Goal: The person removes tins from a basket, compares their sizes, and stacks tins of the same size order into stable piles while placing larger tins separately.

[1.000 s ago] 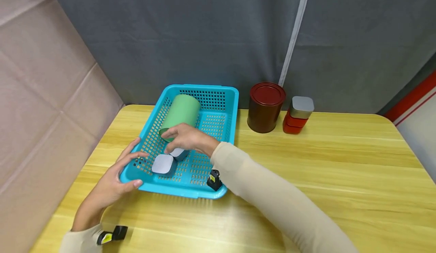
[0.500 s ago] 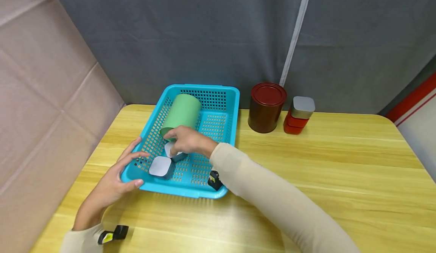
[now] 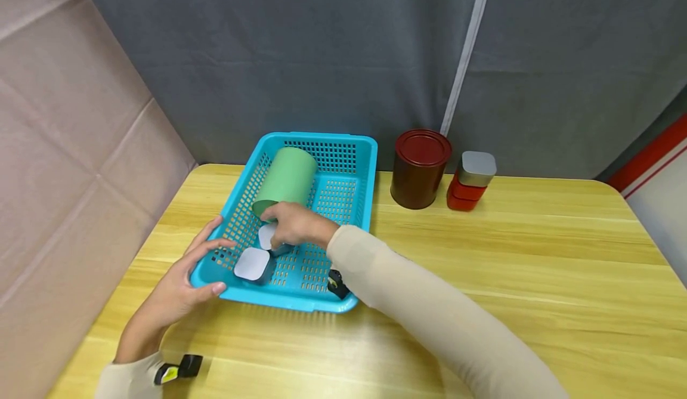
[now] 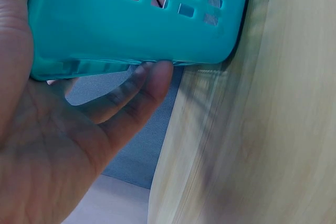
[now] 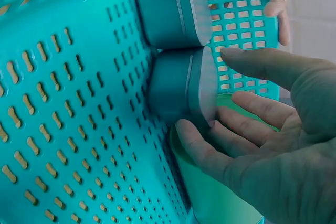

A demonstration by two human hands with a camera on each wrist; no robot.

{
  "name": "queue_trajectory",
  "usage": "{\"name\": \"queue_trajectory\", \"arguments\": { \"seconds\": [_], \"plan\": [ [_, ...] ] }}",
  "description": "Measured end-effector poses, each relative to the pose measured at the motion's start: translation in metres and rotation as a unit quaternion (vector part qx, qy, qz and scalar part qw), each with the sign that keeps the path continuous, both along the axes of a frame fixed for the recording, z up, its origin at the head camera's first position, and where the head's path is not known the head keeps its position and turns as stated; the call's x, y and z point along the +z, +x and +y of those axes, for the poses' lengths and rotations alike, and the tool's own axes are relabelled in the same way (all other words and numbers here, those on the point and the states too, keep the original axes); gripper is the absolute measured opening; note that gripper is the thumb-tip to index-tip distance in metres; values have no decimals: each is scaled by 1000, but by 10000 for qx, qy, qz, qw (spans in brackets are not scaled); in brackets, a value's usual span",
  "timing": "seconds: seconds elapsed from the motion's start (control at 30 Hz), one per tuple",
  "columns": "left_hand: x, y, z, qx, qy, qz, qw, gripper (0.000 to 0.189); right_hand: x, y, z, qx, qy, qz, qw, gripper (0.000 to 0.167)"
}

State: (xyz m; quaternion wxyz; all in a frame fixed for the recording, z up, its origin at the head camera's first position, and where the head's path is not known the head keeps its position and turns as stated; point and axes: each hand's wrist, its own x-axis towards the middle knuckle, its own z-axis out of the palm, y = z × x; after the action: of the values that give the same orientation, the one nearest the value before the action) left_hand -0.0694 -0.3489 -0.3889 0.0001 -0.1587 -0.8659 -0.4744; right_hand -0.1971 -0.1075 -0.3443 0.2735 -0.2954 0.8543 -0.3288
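Note:
A blue plastic basket (image 3: 327, 303) stands on the table. My left hand (image 3: 179, 285) grips its near left corner, thumb in front and fingers over the side rim; in the left wrist view, fingers (image 4: 139, 95) lie along the wall. Inside are two small rounded-square tins with pale lids, the front tin (image 3: 253, 264) and the rear tin (image 3: 266, 235), side by side. My right hand (image 3: 297, 225) is at the rear tin, partly covering it. From the right wrist, its fingers (image 5: 202, 153) look extended, one fingertip at that tin's edge. A green cylinder (image 3: 287, 177) lies behind.
A dark red round can (image 3: 420, 169) stands right of the basket. Beside it is a stack of red tins (image 3: 464, 195) topped by a silver-grey one (image 3: 477, 169). Grey curtain (image 3: 300, 59) closes off the back, and pink cloth (image 3: 80, 148) hangs at the left.
My right hand has lowered onto the rear tin, and both tins have shifted slightly left and toward the basket's near left corner. The left hand keeps its place on the basket.

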Motion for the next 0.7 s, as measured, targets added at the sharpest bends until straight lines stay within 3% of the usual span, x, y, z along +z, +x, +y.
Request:
{"name": "queue_trajectory", "arguments": {
  "seconds": [0.3,0.7],
  "plan": [
    [0,-1,0,5,17,-19,10000,62,-5,-1,-5,209,339,262,9989,73],
    [-1,-2,-1,-58,95,71,9999,63,-6,-2,-8,520,624,942,9922,69]
  ]
}}
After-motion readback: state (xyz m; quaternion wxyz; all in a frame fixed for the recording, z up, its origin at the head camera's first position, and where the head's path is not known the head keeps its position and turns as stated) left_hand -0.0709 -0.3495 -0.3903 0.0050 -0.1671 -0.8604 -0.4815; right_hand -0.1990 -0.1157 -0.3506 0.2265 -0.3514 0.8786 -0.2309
